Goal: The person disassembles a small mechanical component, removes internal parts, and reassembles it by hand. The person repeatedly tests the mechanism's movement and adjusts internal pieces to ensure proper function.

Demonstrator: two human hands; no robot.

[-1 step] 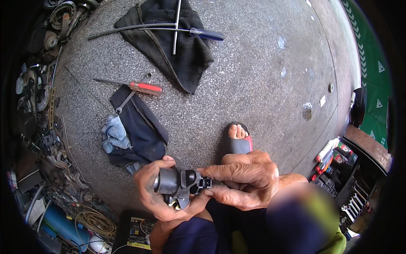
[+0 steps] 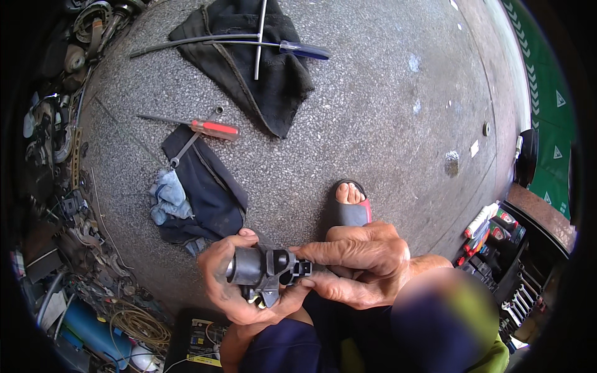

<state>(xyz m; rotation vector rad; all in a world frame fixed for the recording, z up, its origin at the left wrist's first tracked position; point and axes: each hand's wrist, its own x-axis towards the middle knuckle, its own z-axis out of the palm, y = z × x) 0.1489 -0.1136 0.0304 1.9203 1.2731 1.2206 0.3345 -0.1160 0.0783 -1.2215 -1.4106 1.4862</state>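
Black metal part (image 2: pixel 264 272) cradled in the left hand (image 2: pixel 227 286), fingers curled beneath for support, right hand (image 2: pixel 360 270) pinching its near-right end.

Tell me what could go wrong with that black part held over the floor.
1. The black metal part rests only in the fingers of the left hand and right hand; greasy skin could let it slip.
2. It might drop toward the sandalled foot.
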